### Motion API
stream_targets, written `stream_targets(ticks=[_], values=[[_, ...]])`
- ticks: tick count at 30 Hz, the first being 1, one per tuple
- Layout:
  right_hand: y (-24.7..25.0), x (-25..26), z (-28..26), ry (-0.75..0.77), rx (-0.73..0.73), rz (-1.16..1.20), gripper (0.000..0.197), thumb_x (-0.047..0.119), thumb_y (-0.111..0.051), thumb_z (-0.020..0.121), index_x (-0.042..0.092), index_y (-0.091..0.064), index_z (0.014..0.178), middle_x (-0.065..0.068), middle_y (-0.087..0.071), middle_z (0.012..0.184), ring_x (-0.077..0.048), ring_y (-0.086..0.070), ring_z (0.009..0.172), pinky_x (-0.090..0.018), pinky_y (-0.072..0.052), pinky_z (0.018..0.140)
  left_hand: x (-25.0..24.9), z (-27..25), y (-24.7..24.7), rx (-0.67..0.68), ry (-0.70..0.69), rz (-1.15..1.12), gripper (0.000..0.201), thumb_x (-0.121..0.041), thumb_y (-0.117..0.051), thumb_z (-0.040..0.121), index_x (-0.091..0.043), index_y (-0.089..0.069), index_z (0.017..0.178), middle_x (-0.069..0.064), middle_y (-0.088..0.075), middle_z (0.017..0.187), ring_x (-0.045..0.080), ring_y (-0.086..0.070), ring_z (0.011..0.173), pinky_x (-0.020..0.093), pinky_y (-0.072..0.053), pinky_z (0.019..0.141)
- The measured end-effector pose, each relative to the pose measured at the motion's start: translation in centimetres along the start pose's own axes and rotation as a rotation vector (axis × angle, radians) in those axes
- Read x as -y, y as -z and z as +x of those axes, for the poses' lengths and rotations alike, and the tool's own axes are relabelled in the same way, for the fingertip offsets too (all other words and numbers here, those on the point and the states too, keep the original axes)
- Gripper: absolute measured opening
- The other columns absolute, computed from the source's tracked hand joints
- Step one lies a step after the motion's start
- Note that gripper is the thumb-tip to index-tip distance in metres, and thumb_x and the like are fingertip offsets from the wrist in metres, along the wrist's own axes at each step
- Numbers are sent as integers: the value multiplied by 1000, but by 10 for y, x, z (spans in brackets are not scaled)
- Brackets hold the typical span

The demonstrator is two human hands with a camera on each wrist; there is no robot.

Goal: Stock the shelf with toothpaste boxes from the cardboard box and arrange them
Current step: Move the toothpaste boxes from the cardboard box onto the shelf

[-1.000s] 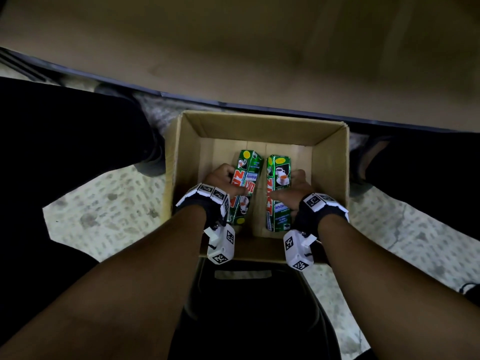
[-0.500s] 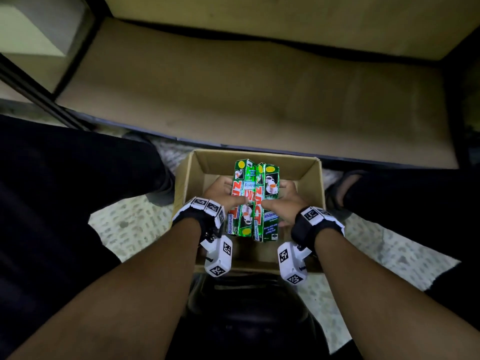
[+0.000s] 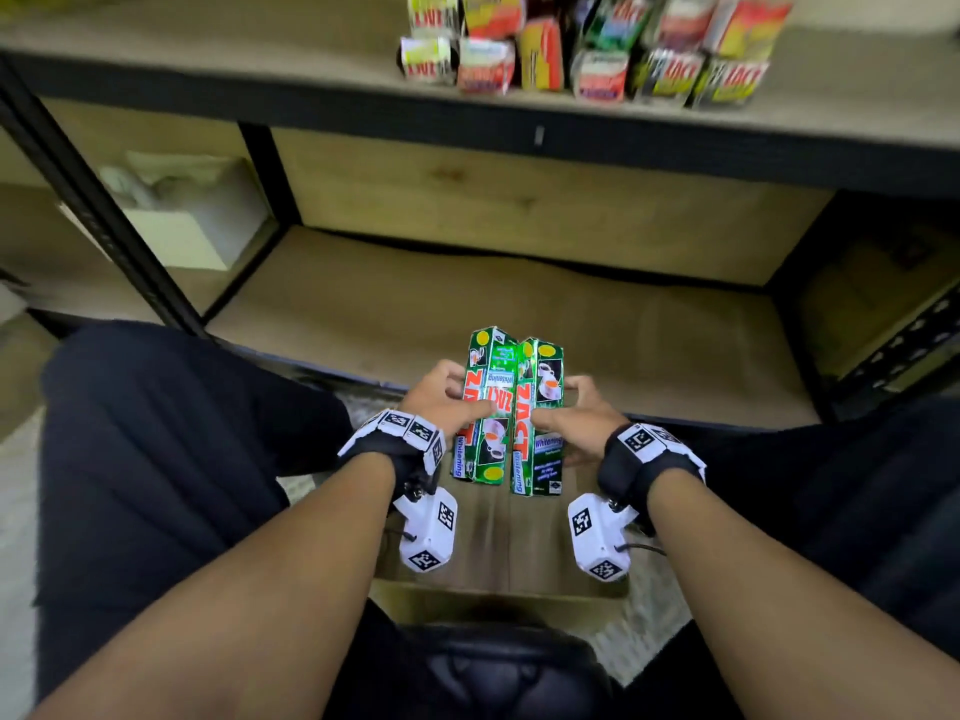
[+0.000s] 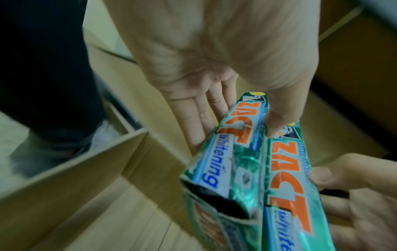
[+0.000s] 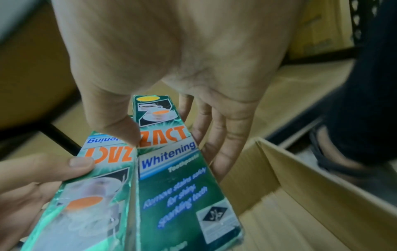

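Two green toothpaste boxes are held side by side above the cardboard box (image 3: pixel 498 589). My left hand (image 3: pixel 447 402) grips the left toothpaste box (image 3: pixel 485 407), thumb on its face and fingers behind, as the left wrist view shows (image 4: pixel 234 152). My right hand (image 3: pixel 576 415) grips the right toothpaste box (image 3: pixel 537 423) the same way (image 5: pixel 178 178). The two boxes touch along their long edges. The upper shelf (image 3: pixel 260 59) carries several toothpaste boxes (image 3: pixel 587 49) standing in rows.
The lower shelf board (image 3: pixel 519 314) lies just beyond the held boxes. Black metal uprights (image 3: pixel 98 220) frame the shelf at left and right. My dark-trousered legs (image 3: pixel 171 449) flank the cardboard box (image 5: pixel 300 186) on the pale floor.
Both hands have lifted the two toothpaste boxes out of the cardboard box and brought them together. My view has tilted up, so the stocked upper shelf is now in sight.
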State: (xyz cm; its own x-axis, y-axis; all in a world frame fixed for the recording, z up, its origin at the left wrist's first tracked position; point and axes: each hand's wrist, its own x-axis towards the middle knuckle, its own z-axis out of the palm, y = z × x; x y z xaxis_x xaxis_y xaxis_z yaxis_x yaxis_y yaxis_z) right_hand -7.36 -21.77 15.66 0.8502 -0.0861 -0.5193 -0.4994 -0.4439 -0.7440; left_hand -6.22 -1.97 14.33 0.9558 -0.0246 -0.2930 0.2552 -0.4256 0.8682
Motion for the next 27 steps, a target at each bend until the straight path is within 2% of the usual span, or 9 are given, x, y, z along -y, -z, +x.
stream_targets(ticks=[2, 6, 8, 10, 14, 17, 20, 23, 27], values=[[12, 19, -18, 63, -21, 3, 63, 25, -77, 81, 28, -37, 129, 2, -66, 104, -14, -70, 77, -27, -56, 50, -21, -9, 13, -18, -71, 5, 43, -29, -81, 75, -25, -55, 109, -6, -68, 96, 8, -68, 79, 20, -48, 49], [32, 59, -51, 153, -47, 10, 73, 37, -80, 68, 32, -39, 128, 1, -71, 106, -22, -74, 85, -47, -61, 78, -63, -25, 42, -88, -180, 6, 44, -29, -82, 74, -24, -55, 109, -6, -67, 97, 13, -69, 83, 27, -54, 59], [45, 82, -64, 204, -57, 25, 76, 37, -81, 64, 31, -42, 128, 0, -73, 104, -23, -75, 86, -52, -60, 80, -86, -32, 59, -97, -229, 5, 44, -28, -81, 77, -22, -54, 112, -7, -65, 100, 12, -68, 83, 26, -53, 58], [58, 109, -82, 259, -54, 31, 68, 32, -80, 72, 29, -41, 127, -1, -72, 105, -23, -74, 87, -51, -60, 80, -110, -38, 75, -117, -284, 4, 44, -28, -80, 78, -22, -53, 113, -6, -65, 101, 9, -67, 82, 22, -50, 54], [84, 161, -113, 366, -82, 28, 57, 25, -76, 81, 25, -41, 125, -3, -71, 103, -23, -73, 85, -47, -61, 78, -159, -46, 101, -159, -382, 22, 52, -35, -81, 75, -22, -52, 117, -4, -65, 105, 15, -69, 86, 33, -59, 58], [103, 196, -129, 448, -117, 49, 55, 22, -76, 80, 22, -44, 125, -3, -69, 107, -24, -73, 84, -45, -63, 72, -196, -52, 118, -208, -453, 4, 52, -35, -81, 76, -21, -54, 119, -2, -66, 106, 15, -70, 86, 27, -54, 53], [120, 228, -146, 505, -156, -37, 44, 28, -75, 80, 25, -49, 116, -4, -70, 108, -27, -73, 89, -51, -60, 81, -232, -54, 134, -239, -512, 30, 52, -38, -80, 77, -23, -53, 119, -6, -67, 104, 13, -70, 85, 34, -60, 60], [137, 259, -157, 561, -150, 1, 21, 23, -72, 87, 22, -55, 98, -7, -73, 95, -22, -72, 74, -45, -61, 73, -265, -48, 150, -307, -559, 67, 51, -41, -78, 77, -23, -54, 117, -5, -67, 102, 13, -70, 85, 38, -61, 69], [154, 303, -163, 562, -266, -71, 43, 32, -72, 85, 18, -48, 118, -7, -71, 101, -24, -73, 77, -43, -63, 62, -306, -33, 173, -397, -579, 137, 61, -48, -75, 75, -24, -51, 126, -5, -66, 105, 14, -68, 86, 39, -61, 74]])
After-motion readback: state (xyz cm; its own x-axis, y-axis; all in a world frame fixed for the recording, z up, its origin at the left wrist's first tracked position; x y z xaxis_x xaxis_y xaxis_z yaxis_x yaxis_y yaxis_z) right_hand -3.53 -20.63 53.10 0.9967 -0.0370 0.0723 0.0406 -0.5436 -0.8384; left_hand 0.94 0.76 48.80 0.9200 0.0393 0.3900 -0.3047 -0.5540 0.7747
